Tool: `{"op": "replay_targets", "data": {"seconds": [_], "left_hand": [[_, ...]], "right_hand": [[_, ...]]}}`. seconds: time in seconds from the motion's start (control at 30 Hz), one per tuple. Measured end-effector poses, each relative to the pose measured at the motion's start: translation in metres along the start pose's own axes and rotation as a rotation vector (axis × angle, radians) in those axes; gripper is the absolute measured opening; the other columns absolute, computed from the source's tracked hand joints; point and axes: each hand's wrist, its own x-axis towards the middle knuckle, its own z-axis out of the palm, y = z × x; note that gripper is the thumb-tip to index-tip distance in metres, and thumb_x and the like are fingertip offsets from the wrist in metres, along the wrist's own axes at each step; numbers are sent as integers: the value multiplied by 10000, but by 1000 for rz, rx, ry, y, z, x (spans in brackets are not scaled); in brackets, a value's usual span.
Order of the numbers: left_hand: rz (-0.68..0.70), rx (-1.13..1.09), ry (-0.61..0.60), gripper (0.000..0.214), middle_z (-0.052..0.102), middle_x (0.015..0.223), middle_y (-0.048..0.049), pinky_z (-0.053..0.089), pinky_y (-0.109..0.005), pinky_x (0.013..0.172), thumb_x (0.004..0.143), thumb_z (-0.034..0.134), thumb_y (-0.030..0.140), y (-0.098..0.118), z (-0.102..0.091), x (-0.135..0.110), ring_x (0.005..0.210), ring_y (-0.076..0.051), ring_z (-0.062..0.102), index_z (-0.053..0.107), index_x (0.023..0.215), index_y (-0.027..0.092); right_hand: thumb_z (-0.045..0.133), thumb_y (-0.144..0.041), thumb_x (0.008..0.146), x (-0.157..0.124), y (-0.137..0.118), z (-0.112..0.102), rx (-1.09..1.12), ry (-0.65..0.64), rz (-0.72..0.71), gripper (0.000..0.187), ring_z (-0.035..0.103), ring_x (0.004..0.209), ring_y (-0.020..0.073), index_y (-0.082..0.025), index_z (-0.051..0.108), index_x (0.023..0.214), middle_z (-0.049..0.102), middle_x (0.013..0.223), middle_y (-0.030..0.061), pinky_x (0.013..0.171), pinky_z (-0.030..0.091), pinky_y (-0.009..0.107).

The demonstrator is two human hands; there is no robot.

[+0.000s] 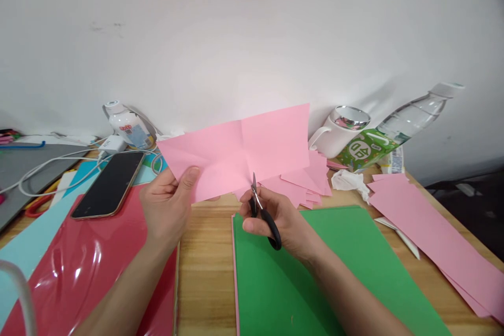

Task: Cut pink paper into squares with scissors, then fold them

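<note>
Left hand [169, 209] gripping 1 pink sheet [275, 142]; right hand [289, 223] gripping 1 pair black-handled scissors [271, 224].

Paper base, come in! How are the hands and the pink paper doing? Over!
Left hand gripping pink paper. Right hand holding scissors at its lower edge. Green sheet below; no obstruction seen.

our pink sheet [275, 142] matt paper, our scissors [254, 188] shiny metal, red pack [98, 244] super glossy plastic, wood-look tabletop [205, 273]
</note>
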Motion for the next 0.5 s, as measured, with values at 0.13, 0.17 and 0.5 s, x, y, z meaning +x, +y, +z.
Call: {"op": "replay_targets", "data": {"seconds": [0.13,0.17,0.5], "left_hand": [[-8,-23,-6,102,663,743,37,443,-220,556,731,669,304,-1,0,0,637,-119,551,717,810,261],[-11,-20,-6,103,665,744,36,446,-222,562,732,668,306,-1,0,0,636,-120,553,717,810,259],[-18,-10,-5,114,678,749,31,463,-234,575,729,670,317,-1,0,-1,645,-129,569,716,817,261]], "right_hand": [[774,-339,622,0,0,1,-10,5,0,380,503,653,93,-169,535,863,537,740,-18,635,403,252],[774,-338,621,0,0,1,-9,7,2,386,502,652,93,-169,534,873,535,741,-19,635,401,252],[761,-339,638,-1,1,1,-13,5,-6,373,486,618,86,-171,528,875,530,711,-26,582,367,237]]}}
